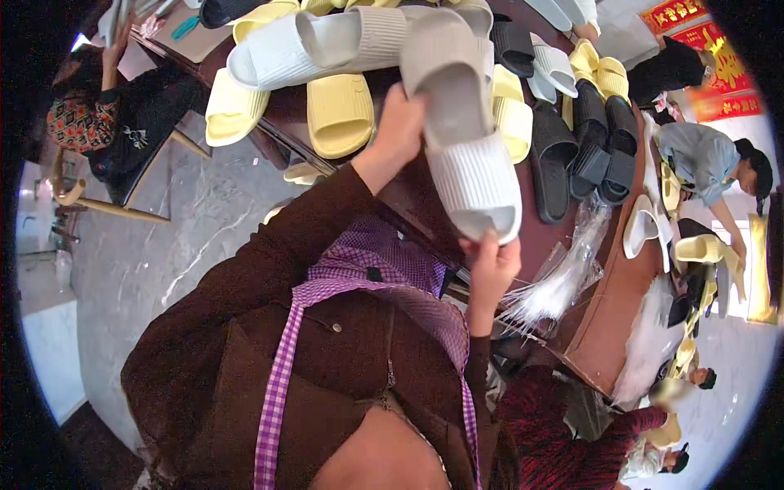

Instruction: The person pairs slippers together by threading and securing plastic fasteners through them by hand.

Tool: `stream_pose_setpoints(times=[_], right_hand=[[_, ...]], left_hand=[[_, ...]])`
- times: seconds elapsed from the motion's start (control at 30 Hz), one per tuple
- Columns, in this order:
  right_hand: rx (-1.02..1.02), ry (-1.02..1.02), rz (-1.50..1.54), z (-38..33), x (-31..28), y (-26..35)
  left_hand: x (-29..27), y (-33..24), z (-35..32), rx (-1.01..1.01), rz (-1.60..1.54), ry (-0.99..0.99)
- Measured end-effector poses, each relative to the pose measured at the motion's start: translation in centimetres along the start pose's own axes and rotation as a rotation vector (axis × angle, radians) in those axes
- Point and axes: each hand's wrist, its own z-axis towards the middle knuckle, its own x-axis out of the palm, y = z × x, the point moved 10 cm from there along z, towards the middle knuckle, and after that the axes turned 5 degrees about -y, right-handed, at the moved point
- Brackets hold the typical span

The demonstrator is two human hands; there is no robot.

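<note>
I hold a grey slide slipper [474, 175] with a ribbed strap in both hands, above the near edge of the dark red table [531, 233]. My left hand [398, 124] is closed on its side near the upper end. Lower down, my right hand [494, 265] grips the open toe with fingers and thumb. Just beyond my left hand lies a pale grey slipper [273, 53]. A yellow slipper [339, 118] sits beside my left wrist, and another yellow slipper [234, 114] is farther left. Black slippers [552, 159] lie to the right of the held one.
A bundle of thin clear plastic strips [555, 286] hangs over the table's near right part. Co-workers [706, 159] handle slippers along the right side. At the left, a person sits on a wooden chair [122, 208]. Another person in a dark red top [555, 425] is close on my right.
</note>
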Motion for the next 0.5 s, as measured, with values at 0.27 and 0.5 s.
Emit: stream_pose_setpoints(times=[0.27,0.5], right_hand=[[-0.196,-0.297,-0.393,1.7,-14.2,8.4],[-0.196,0.168,-0.524,8.7,-10.0,10.3]], left_hand=[[-0.5,-8.1,-0.1,0.072,0.187,0.167],[2.7,-1.6,-5.2,-0.139,0.387,0.553]])
